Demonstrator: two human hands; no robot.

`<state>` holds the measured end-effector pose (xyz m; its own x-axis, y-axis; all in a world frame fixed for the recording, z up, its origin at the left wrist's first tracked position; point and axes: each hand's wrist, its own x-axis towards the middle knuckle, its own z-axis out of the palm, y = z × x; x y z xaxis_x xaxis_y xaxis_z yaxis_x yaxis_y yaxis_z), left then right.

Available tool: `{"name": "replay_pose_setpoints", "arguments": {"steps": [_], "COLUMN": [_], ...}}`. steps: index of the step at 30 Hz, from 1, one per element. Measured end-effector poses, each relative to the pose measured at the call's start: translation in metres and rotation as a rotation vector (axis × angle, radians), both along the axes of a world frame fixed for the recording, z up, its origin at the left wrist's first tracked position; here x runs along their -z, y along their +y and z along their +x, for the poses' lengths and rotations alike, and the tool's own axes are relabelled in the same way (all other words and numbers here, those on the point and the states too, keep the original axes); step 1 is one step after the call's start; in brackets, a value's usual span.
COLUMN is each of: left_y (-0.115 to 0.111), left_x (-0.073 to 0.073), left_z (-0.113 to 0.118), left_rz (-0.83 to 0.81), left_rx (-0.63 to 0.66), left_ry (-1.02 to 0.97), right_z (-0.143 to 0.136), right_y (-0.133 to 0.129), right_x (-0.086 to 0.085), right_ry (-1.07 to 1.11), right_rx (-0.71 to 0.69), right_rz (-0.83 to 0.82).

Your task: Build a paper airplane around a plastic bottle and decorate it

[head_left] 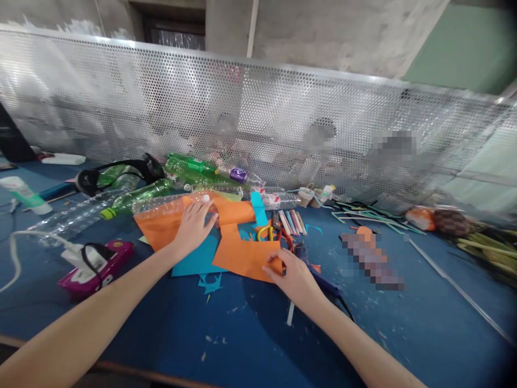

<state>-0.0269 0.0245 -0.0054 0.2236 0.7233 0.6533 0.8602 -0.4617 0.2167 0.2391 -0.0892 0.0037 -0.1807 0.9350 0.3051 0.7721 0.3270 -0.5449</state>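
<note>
Orange paper (246, 258) lies on the table in front of us, between and under the two hands. We see the left hand (196, 222) palm down with its fingers loosely spread, resting over the upper part of the paper, its fingertips beside a small white cap (205, 198); we see no grip in it. The right hand (297, 280) sits at the paper's right edge, half curled, thumb near the bent fingers; whether it pinches the edge we cannot tell.

Just beyond the fingers we find a sheet of blue paper (194, 261) partly under the orange, with cut blue scraps (210, 283) near it. Yellow handles (265, 233) show past the orange paper's far edge, next to a row of pale coloured sticks (293, 222).

Farther out, we see a clear bottle (157, 203) along the paper's upper left, and green bottles (189, 170) heaped behind. To the left we have a magenta power strip (117, 250) with white plugs (86, 261) and a white and green tube (26, 195). A perforated metal panel (181, 97) stands behind the blue table (242, 334).
</note>
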Motion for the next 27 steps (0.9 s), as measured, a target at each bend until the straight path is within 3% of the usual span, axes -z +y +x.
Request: {"name": "replay_pose_setpoints", "arguments": {"steps": [7, 12, 27], "left_y": [-0.007, -0.013, -0.018], "left_x": [-0.006, -0.006, -0.010], "left_z": [0.000, 0.002, 0.013], "left_rz": [0.006, -0.037, -0.037], "left_rx": [0.024, 0.079, 0.074], "left_ry": [0.087, 0.053, 0.046], "right_z": [0.000, 0.000, -0.001], "right_y": [-0.002, -0.003, -0.004], "right_x": [-0.003, -0.005, -0.002], "right_ry": [-0.021, 0.014, 0.023], "right_rx": [-0.074, -0.092, -0.109], "right_rz": [0.045, 0.069, 0.076]}}
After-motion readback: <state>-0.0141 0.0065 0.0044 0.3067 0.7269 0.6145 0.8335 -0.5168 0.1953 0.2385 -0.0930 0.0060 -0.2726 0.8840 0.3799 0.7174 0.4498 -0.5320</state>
